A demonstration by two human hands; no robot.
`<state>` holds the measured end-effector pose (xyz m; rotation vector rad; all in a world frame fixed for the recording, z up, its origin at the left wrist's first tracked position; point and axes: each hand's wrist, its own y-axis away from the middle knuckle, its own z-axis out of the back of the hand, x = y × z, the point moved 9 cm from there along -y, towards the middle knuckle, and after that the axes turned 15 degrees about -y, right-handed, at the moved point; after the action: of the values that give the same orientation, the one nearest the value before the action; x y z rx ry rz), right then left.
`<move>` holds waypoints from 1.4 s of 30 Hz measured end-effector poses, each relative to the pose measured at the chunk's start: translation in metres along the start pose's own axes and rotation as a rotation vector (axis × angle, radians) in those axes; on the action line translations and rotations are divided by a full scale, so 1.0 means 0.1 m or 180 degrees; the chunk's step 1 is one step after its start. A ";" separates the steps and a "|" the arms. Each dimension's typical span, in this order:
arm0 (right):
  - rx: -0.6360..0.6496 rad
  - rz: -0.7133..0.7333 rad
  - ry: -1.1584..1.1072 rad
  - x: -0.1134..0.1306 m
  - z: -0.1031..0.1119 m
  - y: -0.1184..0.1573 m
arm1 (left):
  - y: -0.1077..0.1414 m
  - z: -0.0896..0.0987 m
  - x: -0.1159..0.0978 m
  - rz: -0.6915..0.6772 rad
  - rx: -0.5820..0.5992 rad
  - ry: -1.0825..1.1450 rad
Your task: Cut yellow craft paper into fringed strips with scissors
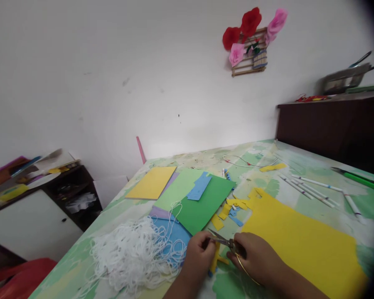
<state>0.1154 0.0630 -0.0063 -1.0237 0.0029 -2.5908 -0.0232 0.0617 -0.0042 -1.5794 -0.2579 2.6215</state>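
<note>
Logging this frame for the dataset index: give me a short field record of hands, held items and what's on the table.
left hand: left hand pinches a small yellow foam strip
right hand: right hand grips small metal scissors, blades pointing at the strip
near hands: tangled white elastic cord pile; blue foam sheet under it
table: green-patterned table
sheets: large yellow foam sheet; dark green foam sheet
scraps: yellow and blue foam offcuts
far side: white paper sticks
</note>
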 end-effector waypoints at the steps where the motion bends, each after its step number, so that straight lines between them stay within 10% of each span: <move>1: -0.0001 0.0036 0.0063 0.01 0.01 0.00 | 0.00 -0.01 -0.01 -0.0019 0.0029 -0.0014; 21: 0.0343 -0.0140 0.0137 -0.12 -0.06 -0.05 | -0.02 -0.10 0.25 0.0579 0.0002 0.0226; 34: 0.0026 -0.0211 -0.0534 -0.23 0.01 -0.14 | -0.03 -0.20 0.48 0.1474 0.0184 0.1582; 42: -0.0177 -0.0047 -0.1129 -0.17 0.08 -0.09 | 0.10 -0.25 0.24 0.1566 0.0295 0.2927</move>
<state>0.1296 0.0781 -0.0101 -1.4938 -0.0215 -2.3976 -0.0123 0.0584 -0.0385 -2.8348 0.3425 1.7766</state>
